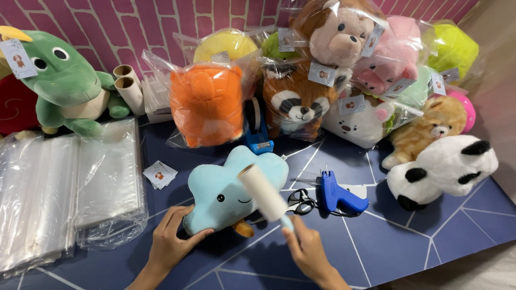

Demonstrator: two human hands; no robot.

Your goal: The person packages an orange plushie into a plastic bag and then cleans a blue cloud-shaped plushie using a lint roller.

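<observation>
Left hand (171, 240) steadies a blue cloud plush (226, 189) near the table's (408, 241) front edge; right hand (307, 248) holds a lint roller (264, 192) over it.

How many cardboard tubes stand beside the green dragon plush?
2: both cardboard tubes lean together at the pink wall, right of the green dragon plush. Others may be hidden.

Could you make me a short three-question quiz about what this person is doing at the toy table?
1. True or false: the left hand rests on the light blue cloud-shaped plush toy.
2. What does the right hand hold? A) the blue plastic tagging gun B) the white lint roller with a pale blue handle C) the blue tape dispenser
3. Fill in: the stack of clear plastic bags lies on the person's ____ side.

Key: 1 true; 2 B; 3 left.
</observation>
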